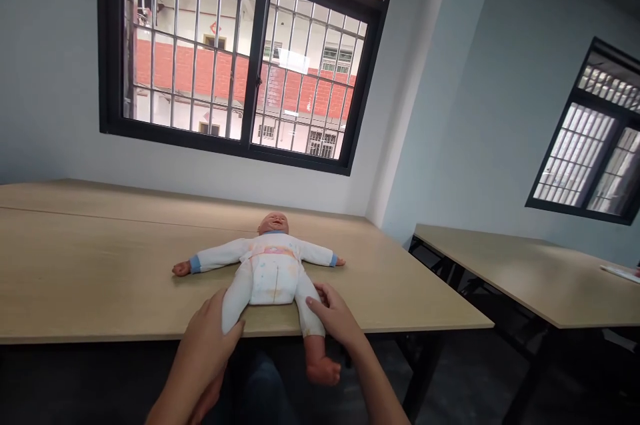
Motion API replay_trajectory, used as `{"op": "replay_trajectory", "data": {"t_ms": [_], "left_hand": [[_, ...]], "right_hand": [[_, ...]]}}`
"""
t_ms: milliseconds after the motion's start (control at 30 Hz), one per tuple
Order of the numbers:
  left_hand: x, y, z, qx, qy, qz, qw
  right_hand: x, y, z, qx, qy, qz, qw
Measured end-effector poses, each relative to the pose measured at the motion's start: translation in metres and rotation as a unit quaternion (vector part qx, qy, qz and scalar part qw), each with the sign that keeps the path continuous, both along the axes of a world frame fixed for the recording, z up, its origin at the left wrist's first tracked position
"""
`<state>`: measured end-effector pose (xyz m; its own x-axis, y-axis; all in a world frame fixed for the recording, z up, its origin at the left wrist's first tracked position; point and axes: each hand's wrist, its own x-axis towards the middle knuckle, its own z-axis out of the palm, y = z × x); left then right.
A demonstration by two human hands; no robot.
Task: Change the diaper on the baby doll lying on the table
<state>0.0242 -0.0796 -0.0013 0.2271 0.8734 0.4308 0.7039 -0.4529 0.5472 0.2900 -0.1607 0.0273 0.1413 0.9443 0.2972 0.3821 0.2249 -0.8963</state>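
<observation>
Baby doll (273, 271): white suit, blue cuffs, diaper fitted, lying face-up. Left hand (213, 331) and right hand (334, 313): fingers partly curled, each holding a leg.

has a barred, dark-framed window (254, 71) at eleven o'clock, a smaller-looking window (595, 145) near three, a separate table (505, 265) toward four.

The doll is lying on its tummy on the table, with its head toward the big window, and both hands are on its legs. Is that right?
Not quite: the doll isn't on its tummy. The head view shows it on its back, face up. It is on the table, head toward the big window, with the left hand and right hand on its legs.
</observation>
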Motion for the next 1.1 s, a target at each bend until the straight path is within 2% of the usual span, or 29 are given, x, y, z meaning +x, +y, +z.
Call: {"op": "replay_trajectory", "data": {"t_ms": [167,333,467,1100], "left_hand": [[0.001,-0.014,-0.002,-0.014,-0.044,0.042,0.998],[0.005,-0.017,-0.003,-0.016,-0.051,0.053,0.997],[0.006,-0.017,-0.007,-0.004,-0.047,0.068,0.997],[0.007,-0.018,-0.010,0.014,-0.067,0.057,0.996]], "right_hand": [[-0.001,0.004,-0.005,-0.003,0.013,-0.017,1.000],[-0.001,0.008,-0.009,0.012,0.004,-0.044,0.999],[-0.001,0.008,-0.011,0.015,0.018,-0.031,0.999],[-0.006,0.006,-0.005,0.015,0.013,-0.058,0.998]]}}
